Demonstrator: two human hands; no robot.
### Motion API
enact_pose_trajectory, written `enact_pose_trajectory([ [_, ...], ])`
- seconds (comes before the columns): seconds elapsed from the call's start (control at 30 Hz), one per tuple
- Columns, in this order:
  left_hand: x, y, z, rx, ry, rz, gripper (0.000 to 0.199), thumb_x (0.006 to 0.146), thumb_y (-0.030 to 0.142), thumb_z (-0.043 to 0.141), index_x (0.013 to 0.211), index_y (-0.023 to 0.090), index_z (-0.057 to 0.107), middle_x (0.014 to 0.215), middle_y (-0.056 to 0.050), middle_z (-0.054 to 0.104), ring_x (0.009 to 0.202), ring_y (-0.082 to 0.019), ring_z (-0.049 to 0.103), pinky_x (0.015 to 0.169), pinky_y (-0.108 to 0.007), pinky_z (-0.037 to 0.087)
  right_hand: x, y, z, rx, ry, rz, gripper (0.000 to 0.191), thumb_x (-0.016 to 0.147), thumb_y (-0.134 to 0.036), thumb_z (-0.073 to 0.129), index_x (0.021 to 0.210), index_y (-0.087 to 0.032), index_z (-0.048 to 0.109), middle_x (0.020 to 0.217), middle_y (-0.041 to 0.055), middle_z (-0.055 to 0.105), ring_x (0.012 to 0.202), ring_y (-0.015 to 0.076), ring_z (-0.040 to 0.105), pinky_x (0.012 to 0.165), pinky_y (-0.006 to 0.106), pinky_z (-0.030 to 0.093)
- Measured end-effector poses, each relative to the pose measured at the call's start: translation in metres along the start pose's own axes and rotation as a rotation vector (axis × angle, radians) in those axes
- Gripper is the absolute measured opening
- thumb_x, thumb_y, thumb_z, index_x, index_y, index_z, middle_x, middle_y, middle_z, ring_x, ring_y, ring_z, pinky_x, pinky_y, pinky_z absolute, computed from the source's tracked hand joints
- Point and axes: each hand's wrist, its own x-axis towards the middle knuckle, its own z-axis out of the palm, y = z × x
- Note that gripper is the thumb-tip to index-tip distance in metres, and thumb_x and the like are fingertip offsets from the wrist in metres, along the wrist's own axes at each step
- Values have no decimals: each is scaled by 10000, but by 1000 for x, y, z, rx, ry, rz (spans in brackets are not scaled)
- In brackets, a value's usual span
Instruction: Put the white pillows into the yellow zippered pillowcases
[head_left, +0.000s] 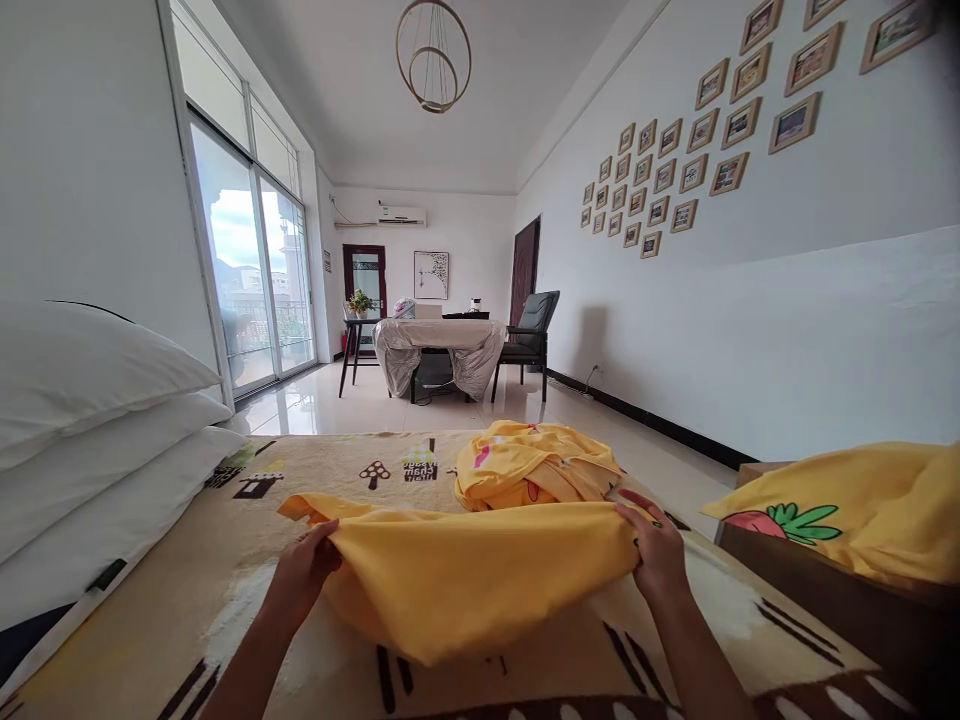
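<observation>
A plain yellow cloth that looks like a pillowcase [480, 570] hangs stretched between my two hands, sagging in the middle. My left hand [309, 560] is closed on its left end, where a corner sticks out past the fingers. At the other end, my right hand [654, 535] pinches the edge between thumb and fingers. Just beyond it lies a crumpled heap of yellow printed fabric [536, 465]. Under everything spreads a beige patterned blanket [300, 610], with mushroom and letter prints.
White pillows [97, 385] are stacked at the left. On the right, a yellow pillow [877, 510] with a radish-like print rests on a brown box [795, 590]. Farther back stand a plastic-covered table [442, 332] and a black chair [532, 335].
</observation>
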Motion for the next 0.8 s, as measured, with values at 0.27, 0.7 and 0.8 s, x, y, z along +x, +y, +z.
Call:
enact_pose_trajectory([
  [0.27, -12, -24, 36, -89, -368, 109, 475, 592, 268, 690, 1061, 203, 653, 1243, -86, 604, 1193, -324, 516, 940, -403, 486, 22, 39, -12, -560, 15, -123, 375, 561, -386, 593, 881, -190, 612, 780, 67, 672, 726, 237, 618, 621, 303, 471],
  [0.7, -39, -68, 63, 1000, -599, 507, 455, 894, 329, 371, 1328, 291, 501, 1417, -64, 445, 1352, -290, 297, 1147, -504, 168, 7, 23, 5, -447, -237, -132, 508, 583, -440, 611, 1000, -153, 663, 1001, 90, 680, 821, 221, 636, 634, 277, 495],
  [0.8, -40, -71, 61, 1108, -580, 496, 463, 910, 342, 327, 1339, 263, 483, 1406, -86, 441, 1330, -292, 313, 1122, -532, 201, -5, 8, 9, -404, -247, -198, 487, 603, -450, 610, 982, -154, 685, 999, 86, 684, 864, 230, 628, 666, 280, 490],
])
